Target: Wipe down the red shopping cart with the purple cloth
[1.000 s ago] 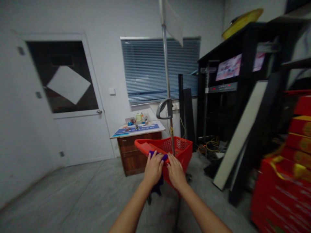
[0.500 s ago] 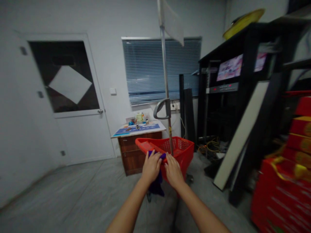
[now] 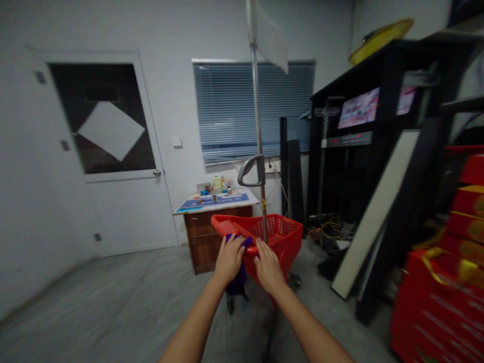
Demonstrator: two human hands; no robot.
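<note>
A red plastic cart basket [image 3: 287, 242] with perforated sides stands in front of me, a metal pole [image 3: 255, 101] with a grey loop handle [image 3: 251, 171] rising from it. My left hand [image 3: 230, 257] is closed over a purple cloth [image 3: 237, 282] at the basket's near rim, and the cloth hangs below the hand. On the same rim, just right of the cloth, my right hand [image 3: 269, 264] rests with its fingers curled over the red edge. The undersides of both hands are hidden.
Behind the basket is a wooden cabinet [image 3: 207, 237] with a printed board and small items on top. Boards [image 3: 378, 212] lean against a black rack at right. Red boxes [image 3: 434, 307] are stacked at far right. A white door [image 3: 124, 217] is at left.
My left hand has slid slightly left along the rim with the purple cloth, widening the gap to my right hand. My right hand has barely moved.
</note>
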